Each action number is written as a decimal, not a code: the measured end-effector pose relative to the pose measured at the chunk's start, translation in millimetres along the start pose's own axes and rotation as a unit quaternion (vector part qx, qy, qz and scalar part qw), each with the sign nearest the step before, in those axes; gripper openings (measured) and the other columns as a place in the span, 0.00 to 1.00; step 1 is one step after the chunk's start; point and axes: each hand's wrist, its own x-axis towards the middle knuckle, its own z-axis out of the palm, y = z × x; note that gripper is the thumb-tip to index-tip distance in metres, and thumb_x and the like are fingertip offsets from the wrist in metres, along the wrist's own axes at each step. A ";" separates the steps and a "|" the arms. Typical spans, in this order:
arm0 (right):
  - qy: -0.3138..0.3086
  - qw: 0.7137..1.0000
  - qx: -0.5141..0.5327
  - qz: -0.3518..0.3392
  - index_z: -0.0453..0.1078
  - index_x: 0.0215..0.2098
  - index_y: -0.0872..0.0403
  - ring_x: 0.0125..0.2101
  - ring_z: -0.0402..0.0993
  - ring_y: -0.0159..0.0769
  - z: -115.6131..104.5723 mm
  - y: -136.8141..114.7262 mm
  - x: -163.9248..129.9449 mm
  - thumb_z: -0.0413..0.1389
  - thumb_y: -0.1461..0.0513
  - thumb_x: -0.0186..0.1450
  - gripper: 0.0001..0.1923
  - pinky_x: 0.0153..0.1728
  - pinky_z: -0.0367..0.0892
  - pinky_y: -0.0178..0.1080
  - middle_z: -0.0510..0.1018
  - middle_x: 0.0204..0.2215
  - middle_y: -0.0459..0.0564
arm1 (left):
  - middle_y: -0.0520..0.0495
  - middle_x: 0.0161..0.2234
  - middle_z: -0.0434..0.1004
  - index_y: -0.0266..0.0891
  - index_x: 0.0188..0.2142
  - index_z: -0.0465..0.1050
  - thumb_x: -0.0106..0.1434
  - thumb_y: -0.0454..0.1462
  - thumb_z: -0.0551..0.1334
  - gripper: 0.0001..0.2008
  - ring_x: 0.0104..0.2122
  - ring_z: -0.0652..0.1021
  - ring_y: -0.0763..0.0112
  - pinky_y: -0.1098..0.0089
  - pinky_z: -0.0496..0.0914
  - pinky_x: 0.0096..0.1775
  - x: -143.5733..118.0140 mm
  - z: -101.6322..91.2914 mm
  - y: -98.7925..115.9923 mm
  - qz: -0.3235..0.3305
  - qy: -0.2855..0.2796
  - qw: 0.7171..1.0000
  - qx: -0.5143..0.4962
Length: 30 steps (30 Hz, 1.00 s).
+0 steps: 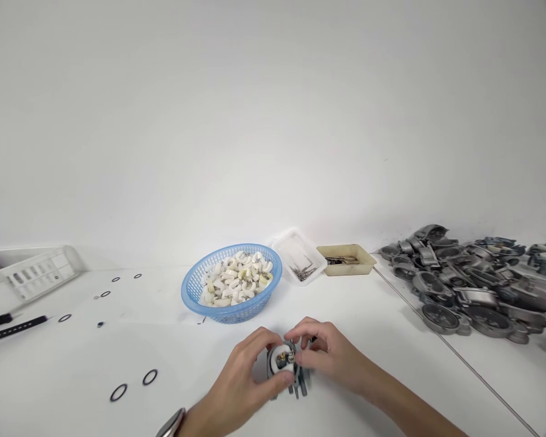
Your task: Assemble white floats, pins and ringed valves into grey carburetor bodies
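In the head view, a grey metal carburetor body (301, 382) rests on the white table close to me. Set in its round opening is a white plastic float (275, 366), with brass-coloured jets (282, 358) showing in the middle. My left hand (248, 373) is closed around the carburetor's left side, thumb at the near rim and fingers at the far rim. On the opposite side my right hand (330, 355) has its thumb and fingers bent together at the float's right edge. Whatever small part those fingertips may hold is hidden.
Behind the hands stand a blue basket (191, 297) of white floats, a white tray (316, 261) of thin metal pins and a beige tray (368, 260). Grey metal carburetor parts (477, 297) are heaped at right, beside a thin rod (455, 349). Black rings (118, 392) lie left.
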 end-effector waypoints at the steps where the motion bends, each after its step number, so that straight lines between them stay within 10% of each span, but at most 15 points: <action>1: -0.007 1.000 -0.009 -0.005 0.83 0.45 0.48 0.42 0.69 0.44 -1.7 0.8 -0.4 0.64 0.61 0.59 0.15 0.43 0.65 0.44 0.75 0.43 0.51 | 0.51 0.41 0.76 0.44 0.45 0.73 0.67 0.40 0.66 0.08 0.40 0.74 0.65 0.69 0.67 0.43 -0.2 0.3 0.0 0.003 0.001 1.000 -0.001; 30: 0.014 0.988 -0.109 -0.113 0.74 0.56 0.44 0.43 0.73 0.40 0.5 -0.9 -8.6 0.61 0.68 0.59 0.27 0.49 0.67 0.44 0.80 0.43 0.44 | 0.51 0.44 0.75 0.46 0.47 0.70 0.70 0.42 0.65 0.09 0.41 0.75 0.66 0.68 0.67 0.43 -3.7 3.7 -9.0 0.020 0.002 1.000 0.006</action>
